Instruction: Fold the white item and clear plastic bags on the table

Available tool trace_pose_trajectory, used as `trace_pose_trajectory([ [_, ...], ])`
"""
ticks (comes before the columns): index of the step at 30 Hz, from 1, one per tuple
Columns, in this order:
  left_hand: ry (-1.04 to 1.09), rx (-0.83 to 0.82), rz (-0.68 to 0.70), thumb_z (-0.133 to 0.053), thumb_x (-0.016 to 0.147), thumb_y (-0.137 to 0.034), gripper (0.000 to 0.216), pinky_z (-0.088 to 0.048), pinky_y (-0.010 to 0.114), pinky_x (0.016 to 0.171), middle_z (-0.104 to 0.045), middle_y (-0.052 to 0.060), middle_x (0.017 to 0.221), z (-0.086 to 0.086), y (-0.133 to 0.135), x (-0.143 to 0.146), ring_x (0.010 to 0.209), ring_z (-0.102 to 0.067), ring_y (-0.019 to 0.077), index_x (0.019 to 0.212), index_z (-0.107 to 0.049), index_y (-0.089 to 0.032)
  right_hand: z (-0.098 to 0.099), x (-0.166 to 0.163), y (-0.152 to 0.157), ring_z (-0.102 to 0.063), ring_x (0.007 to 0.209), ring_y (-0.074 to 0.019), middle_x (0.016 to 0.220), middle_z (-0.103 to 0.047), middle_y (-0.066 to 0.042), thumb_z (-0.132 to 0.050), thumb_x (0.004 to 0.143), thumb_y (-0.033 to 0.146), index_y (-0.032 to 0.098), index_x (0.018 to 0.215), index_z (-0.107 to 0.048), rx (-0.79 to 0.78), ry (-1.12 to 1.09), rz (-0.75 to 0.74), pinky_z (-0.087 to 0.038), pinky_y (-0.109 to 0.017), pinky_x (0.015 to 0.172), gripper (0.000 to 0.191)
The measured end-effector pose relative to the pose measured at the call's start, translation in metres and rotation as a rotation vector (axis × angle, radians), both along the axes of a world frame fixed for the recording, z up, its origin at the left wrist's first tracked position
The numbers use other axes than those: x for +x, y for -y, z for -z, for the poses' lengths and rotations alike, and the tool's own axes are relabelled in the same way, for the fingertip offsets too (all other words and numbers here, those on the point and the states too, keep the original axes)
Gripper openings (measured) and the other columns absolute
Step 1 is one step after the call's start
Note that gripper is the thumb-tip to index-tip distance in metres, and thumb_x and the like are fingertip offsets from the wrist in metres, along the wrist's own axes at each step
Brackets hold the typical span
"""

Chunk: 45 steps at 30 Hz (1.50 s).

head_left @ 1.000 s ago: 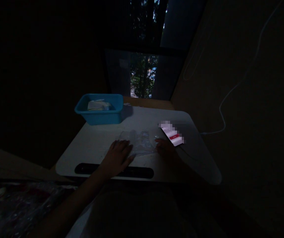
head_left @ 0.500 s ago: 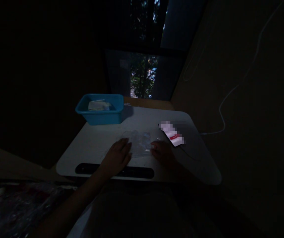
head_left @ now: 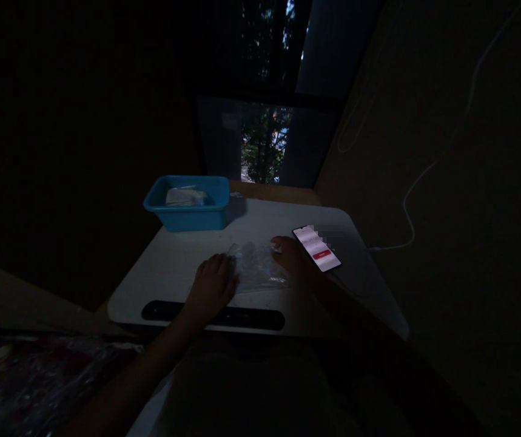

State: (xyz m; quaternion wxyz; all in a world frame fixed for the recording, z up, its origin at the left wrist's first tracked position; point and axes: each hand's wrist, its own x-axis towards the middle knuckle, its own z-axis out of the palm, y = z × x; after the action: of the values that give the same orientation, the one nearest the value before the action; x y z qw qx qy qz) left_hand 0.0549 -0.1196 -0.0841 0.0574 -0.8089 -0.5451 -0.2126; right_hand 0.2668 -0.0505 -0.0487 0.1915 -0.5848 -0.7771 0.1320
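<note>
A clear plastic bag [head_left: 256, 268] lies on a small white lap table [head_left: 173, 267] in a dark room. My left hand [head_left: 211, 285] rests on the bag's left edge, fingers curled down onto it. At the bag's upper right corner, my right hand [head_left: 291, 256] presses on the plastic with bent fingers. A lit phone [head_left: 317, 248] lies just right of my right hand.
A blue plastic tub [head_left: 186, 201] with pale packets inside stands at the table's far left. A black slot [head_left: 212, 314] runs along the near edge. A white cable [head_left: 408, 206] hangs on the right wall. Crumpled plastic [head_left: 37, 376] lies at lower left.
My right hand has moved up from the bag's lower right to its upper right corner. The left hand has curled its fingers more. The bag looks flatter.
</note>
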Motion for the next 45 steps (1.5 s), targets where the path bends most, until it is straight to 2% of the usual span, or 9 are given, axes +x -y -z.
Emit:
trace_pose_trajectory([
  [8, 0.109, 0.000, 0.030, -0.041, 0.078, -0.033, 0.037, -0.038, 0.043, 0.087, -0.052, 0.014, 0.110, 0.000, -0.004, -0.002, 0.102, -0.047, 0.0252, 0.108, -0.049, -0.012, -0.005, 0.001, -0.015, -0.058, 0.079, -0.0190, 0.082, -0.065, -0.005, -0.050, 0.070, 0.017, 0.019, 0.071, -0.063, -0.083, 0.089, -0.018, -0.041, -0.028, 0.067, 0.014],
  [18, 0.404, -0.030, 0.099, -0.041, 0.075, -0.033, 0.036, -0.041, 0.039, 0.086, -0.056, 0.009, 0.108, -0.006, -0.016, -0.017, 0.101, -0.050, 0.0220, 0.103, -0.055, -0.016, -0.007, 0.011, -0.021, -0.057, 0.061, -0.0120, 0.064, -0.061, 0.000, -0.060, 0.059, 0.012, 0.017, 0.072, -0.063, -0.061, -0.256, -0.015, -0.044, -0.022, 0.058, 0.014],
  [21, 0.551, -0.104, 0.107, -0.041, 0.074, -0.034, 0.030, -0.045, 0.034, 0.079, -0.063, 0.007, 0.094, -0.024, -0.039, -0.016, 0.088, -0.057, 0.0191, 0.087, -0.061, -0.016, -0.020, 0.011, -0.027, -0.056, 0.058, -0.0117, 0.061, -0.060, 0.002, -0.061, 0.056, 0.008, 0.018, 0.081, -0.063, -0.070, -0.353, 0.052, -0.045, -0.023, 0.057, 0.027],
  [25, 0.711, -0.128, 0.033, -0.051, 0.068, -0.032, 0.021, -0.047, 0.029, 0.066, -0.064, 0.004, 0.071, -0.071, -0.085, -0.002, 0.067, -0.059, 0.0160, 0.073, -0.061, -0.014, -0.062, 0.007, -0.043, -0.058, 0.065, -0.0143, 0.063, -0.060, -0.001, -0.057, 0.058, 0.006, 0.013, 0.072, -0.064, 0.023, -0.474, 0.138, -0.046, -0.026, 0.062, 0.017],
  [28, 0.858, 0.097, 0.045, -0.055, 0.067, -0.027, 0.025, -0.047, 0.026, 0.065, -0.063, 0.003, 0.073, -0.115, -0.106, 0.009, 0.067, -0.058, 0.0131, 0.087, -0.058, -0.013, -0.103, 0.006, -0.044, -0.058, 0.078, -0.0141, 0.077, -0.062, -0.003, -0.052, 0.065, 0.009, 0.012, 0.078, -0.063, 0.131, -0.520, 0.151, -0.045, -0.025, 0.070, 0.017],
  [32, 0.872, 0.257, 0.139, -0.052, 0.073, -0.028, 0.035, -0.047, 0.021, 0.056, -0.060, 0.002, 0.080, -0.146, -0.084, 0.010, 0.061, -0.056, 0.0091, 0.106, -0.050, -0.015, -0.127, 0.012, -0.010, -0.058, 0.076, -0.0127, 0.082, -0.062, -0.002, -0.049, 0.071, 0.018, 0.015, 0.087, -0.061, 0.321, -0.676, 0.043, -0.045, -0.024, 0.066, 0.020],
  [35, 0.737, 0.235, 0.186, -0.048, 0.077, -0.027, 0.031, -0.047, 0.020, 0.054, -0.059, 0.003, 0.083, -0.135, -0.048, 0.003, 0.059, -0.057, 0.0080, 0.106, -0.050, -0.015, -0.109, 0.021, 0.027, -0.057, 0.066, -0.0108, 0.078, -0.061, -0.003, -0.049, 0.072, 0.023, 0.016, 0.088, -0.059, 0.345, -0.689, 0.007, -0.045, -0.023, 0.058, 0.020],
  [40, 0.453, 0.178, 0.293, -0.043, 0.078, -0.020, 0.020, -0.045, 0.017, 0.049, -0.058, 0.003, 0.082, -0.084, -0.010, -0.012, 0.070, -0.056, 0.0111, 0.092, -0.057, -0.018, -0.054, 0.030, 0.066, -0.056, 0.064, -0.0107, 0.072, -0.060, -0.002, -0.049, 0.072, 0.020, 0.018, 0.070, -0.057, 0.407, -0.479, -0.127, -0.043, -0.020, 0.052, 0.009],
  [45, 0.266, 0.209, 0.279, -0.043, 0.078, -0.017, 0.031, -0.048, 0.029, 0.072, -0.055, 0.008, 0.096, -0.045, -0.006, -0.020, 0.089, -0.053, 0.0170, 0.108, -0.050, -0.018, -0.009, 0.030, 0.075, -0.056, 0.068, -0.0124, 0.073, -0.060, -0.003, -0.046, 0.072, 0.015, 0.019, 0.067, -0.056, 0.393, -0.370, -0.258, -0.046, -0.025, 0.060, 0.011],
])
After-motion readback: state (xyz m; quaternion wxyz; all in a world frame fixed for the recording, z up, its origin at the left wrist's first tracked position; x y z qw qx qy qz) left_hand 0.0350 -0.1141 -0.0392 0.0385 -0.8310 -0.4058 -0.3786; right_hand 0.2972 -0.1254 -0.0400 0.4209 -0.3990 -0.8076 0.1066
